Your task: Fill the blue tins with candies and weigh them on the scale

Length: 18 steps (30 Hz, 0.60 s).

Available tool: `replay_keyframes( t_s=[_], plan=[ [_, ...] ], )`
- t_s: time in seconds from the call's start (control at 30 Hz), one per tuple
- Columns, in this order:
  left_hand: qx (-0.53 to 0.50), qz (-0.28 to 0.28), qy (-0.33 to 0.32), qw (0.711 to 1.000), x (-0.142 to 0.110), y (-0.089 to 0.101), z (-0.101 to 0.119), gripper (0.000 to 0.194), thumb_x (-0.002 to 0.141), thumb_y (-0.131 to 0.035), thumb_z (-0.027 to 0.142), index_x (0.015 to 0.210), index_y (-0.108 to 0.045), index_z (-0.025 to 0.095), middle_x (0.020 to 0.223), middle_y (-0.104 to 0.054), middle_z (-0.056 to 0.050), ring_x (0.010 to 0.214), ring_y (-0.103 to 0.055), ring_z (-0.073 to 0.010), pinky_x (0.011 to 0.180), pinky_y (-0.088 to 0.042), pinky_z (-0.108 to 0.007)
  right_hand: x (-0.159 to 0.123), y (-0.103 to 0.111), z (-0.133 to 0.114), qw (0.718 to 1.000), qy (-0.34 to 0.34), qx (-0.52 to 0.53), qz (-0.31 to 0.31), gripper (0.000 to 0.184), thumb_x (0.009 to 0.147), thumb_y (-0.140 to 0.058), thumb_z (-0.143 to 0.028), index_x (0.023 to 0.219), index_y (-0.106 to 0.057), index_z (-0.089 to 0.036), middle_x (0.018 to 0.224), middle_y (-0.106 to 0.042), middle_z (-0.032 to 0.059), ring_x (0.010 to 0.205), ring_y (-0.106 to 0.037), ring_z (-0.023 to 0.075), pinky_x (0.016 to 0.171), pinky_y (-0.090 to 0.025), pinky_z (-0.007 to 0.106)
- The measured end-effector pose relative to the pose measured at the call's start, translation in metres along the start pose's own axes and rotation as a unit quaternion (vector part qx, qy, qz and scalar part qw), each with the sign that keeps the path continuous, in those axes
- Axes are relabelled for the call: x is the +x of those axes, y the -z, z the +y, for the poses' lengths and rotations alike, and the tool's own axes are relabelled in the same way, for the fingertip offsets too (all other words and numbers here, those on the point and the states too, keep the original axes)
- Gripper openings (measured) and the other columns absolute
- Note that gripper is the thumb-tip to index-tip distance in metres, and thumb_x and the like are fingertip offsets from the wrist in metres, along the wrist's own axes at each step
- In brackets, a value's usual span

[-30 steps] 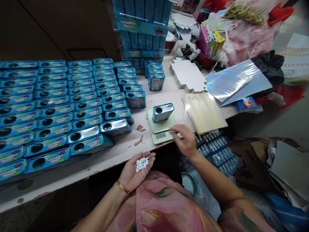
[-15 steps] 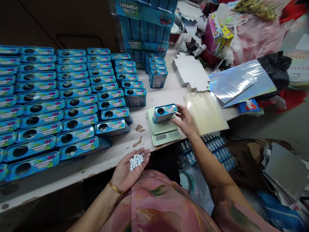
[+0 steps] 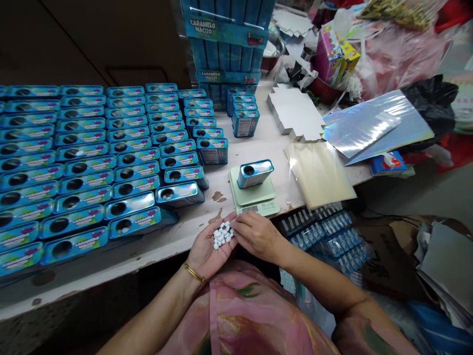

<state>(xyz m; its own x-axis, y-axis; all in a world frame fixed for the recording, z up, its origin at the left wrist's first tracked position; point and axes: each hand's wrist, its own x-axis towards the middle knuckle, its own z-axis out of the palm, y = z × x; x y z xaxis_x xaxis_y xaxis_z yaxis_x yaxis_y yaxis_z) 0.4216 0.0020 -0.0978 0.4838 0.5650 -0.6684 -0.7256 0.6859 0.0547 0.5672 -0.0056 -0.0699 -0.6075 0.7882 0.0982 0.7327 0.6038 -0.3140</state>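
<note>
My left hand [image 3: 210,254] is cupped palm up below the table's front edge and holds a small heap of white candies [image 3: 222,235]. Over the right side of that heap, my right hand [image 3: 256,235] has its fingers bent together, touching the candies; what is between the fingertips is hidden. A blue tin [image 3: 254,173] with a round dark opening in its top stands on the pale green scale [image 3: 236,195], untouched by either hand. The right hand partly covers the scale's display.
Rows of blue tins [image 3: 136,218] fill the table's left side, some with candies visible inside. A stack of packed blue boxes [image 3: 225,54] rises behind. To the right lie white cut card [image 3: 295,111], clear plastic sheets [image 3: 321,175] and shiny film [image 3: 380,128]. Packed trays [image 3: 332,236] sit below.
My right hand has let go of the tin on the scale and come down to the candies in my left palm. The left hand has shifted slightly right. The camera view has turned a little.
</note>
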Motion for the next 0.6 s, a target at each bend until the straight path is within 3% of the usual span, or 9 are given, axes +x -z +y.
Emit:
replay_keyframes(
  t_s=[0.13,0.27,0.37,0.53,0.6],
  plan=[
    [-0.001,-0.011,-0.013,1.000,-0.002,-0.005,0.001,0.028,0.080,-0.040,0.013,0.101,-0.057,0.007,0.092,-0.064,-0.013,0.085,-0.060,-0.0170,0.070,-0.050,-0.026,-0.003,0.006,0.000,1.000,0.025,-0.002,0.017,0.018,0.085,-0.039,-0.023,0.093,-0.053,-0.015,0.090,-0.054,0.0070,0.084,-0.046,0.0166,0.074,-0.039,0.030],
    [0.008,-0.016,-0.018,1.000,-0.003,-0.010,0.003,0.026,0.080,-0.039,0.014,0.096,-0.058,0.006,0.103,-0.061,-0.017,0.098,-0.056,-0.0217,0.075,-0.049,-0.030,-0.006,0.001,-0.005,0.996,0.069,-0.053,0.032,0.019,0.086,-0.038,-0.022,0.095,-0.055,-0.018,0.089,-0.058,0.0050,0.079,-0.048,0.0159,0.065,-0.038,0.029],
    [0.007,-0.018,-0.030,0.999,-0.004,-0.013,0.003,0.024,0.080,-0.039,0.013,0.092,-0.058,0.005,0.101,-0.061,-0.018,0.099,-0.055,-0.0232,0.077,-0.049,-0.032,-0.006,0.005,-0.002,0.992,0.092,-0.044,0.077,0.019,0.086,-0.039,-0.020,0.091,-0.057,-0.017,0.086,-0.060,0.0045,0.076,-0.050,0.0146,0.066,-0.039,0.028],
    [-0.011,-0.041,-0.041,0.998,-0.010,-0.022,0.004,0.024,0.080,-0.040,0.014,0.091,-0.059,0.004,0.100,-0.061,-0.019,0.101,-0.053,-0.0265,0.083,-0.046,-0.041,0.012,0.044,0.028,0.976,-0.006,-0.016,0.216,0.021,0.085,-0.040,-0.020,0.096,-0.058,-0.017,0.093,-0.060,0.0070,0.086,-0.051,0.0149,0.077,-0.041,0.029],
    [-0.014,-0.040,-0.043,0.998,-0.013,-0.023,0.005,0.024,0.079,-0.040,0.014,0.092,-0.058,0.004,0.102,-0.061,-0.020,0.104,-0.052,-0.0273,0.084,-0.045,-0.041,0.023,0.058,0.046,0.973,-0.030,-0.029,0.227,0.022,0.085,-0.041,-0.021,0.098,-0.059,-0.019,0.095,-0.060,0.0061,0.089,-0.051,0.0158,0.081,-0.041,0.031]
  ],
)
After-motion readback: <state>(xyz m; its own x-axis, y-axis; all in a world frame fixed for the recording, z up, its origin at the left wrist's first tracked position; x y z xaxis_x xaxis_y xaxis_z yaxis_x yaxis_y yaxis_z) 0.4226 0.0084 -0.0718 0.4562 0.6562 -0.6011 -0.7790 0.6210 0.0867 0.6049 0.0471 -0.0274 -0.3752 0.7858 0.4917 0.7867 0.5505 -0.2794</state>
